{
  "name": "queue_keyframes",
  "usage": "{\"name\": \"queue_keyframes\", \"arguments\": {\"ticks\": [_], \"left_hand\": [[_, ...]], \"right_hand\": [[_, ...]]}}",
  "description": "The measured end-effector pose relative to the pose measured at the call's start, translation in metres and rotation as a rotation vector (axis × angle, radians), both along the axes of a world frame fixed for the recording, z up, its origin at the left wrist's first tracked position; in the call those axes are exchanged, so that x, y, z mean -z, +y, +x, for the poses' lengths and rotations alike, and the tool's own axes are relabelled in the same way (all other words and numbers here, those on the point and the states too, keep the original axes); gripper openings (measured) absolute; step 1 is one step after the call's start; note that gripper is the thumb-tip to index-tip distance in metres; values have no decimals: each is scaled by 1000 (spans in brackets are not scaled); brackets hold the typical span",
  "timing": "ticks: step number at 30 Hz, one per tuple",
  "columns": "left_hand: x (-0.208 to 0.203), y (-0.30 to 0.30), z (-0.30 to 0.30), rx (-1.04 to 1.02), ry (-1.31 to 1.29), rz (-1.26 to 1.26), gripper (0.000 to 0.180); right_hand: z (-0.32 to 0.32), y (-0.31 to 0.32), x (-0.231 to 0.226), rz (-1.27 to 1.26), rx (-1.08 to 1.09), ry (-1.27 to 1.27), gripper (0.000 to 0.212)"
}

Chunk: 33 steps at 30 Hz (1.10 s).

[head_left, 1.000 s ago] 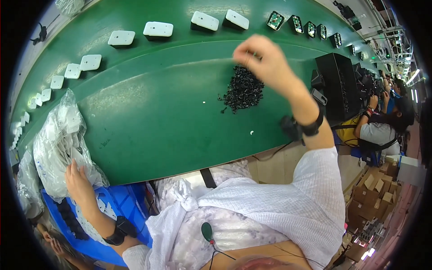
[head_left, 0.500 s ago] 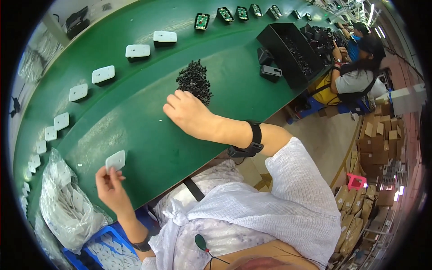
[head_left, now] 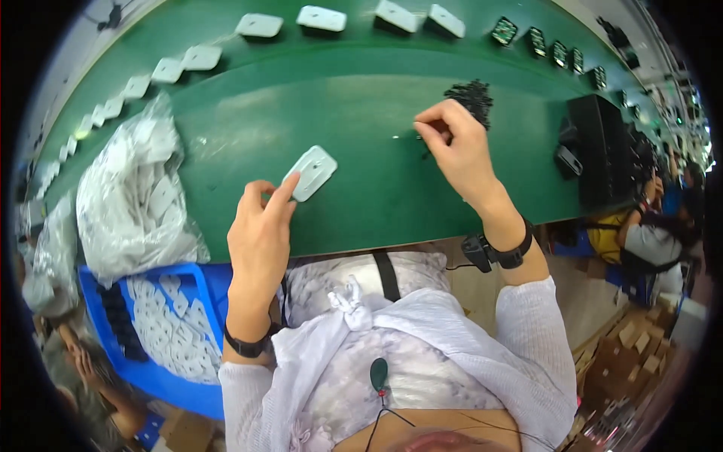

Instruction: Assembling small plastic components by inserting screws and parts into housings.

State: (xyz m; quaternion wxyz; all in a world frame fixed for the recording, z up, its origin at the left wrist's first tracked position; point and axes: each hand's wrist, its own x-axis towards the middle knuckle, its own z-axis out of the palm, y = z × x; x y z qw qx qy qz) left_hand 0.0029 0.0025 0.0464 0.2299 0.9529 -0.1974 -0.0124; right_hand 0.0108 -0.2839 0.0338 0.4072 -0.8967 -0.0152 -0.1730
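Note:
My left hand grips a white plastic cover by its near left corner, between thumb and fingers. This flat cover has rounded corners and a small dark hole, and is held over the green table. Farther right, my right hand is closed in a pinch just in front of a pile of small black parts. A dark speck shows by its fingertips, too small to name.
White-topped units and open black cases with green circuit boards line the far side of the green table. A clear bag of white pieces lies left, above a blue crate. A black bin stands right, near co-workers.
The view has swung left, so the table things sit farther right. My left hand has brought the white cover inward, nearer my right hand. My right hand has turned and its pinched fingertips show.

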Motion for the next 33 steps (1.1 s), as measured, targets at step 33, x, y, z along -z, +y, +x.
{"name": "queue_keyframes", "arguments": {"ticks": [33], "left_hand": [[13, -47, 7, -103, 571, -1235, 18]], "right_hand": [[-18, 80, -10, 356, -171, -69, 10]]}}
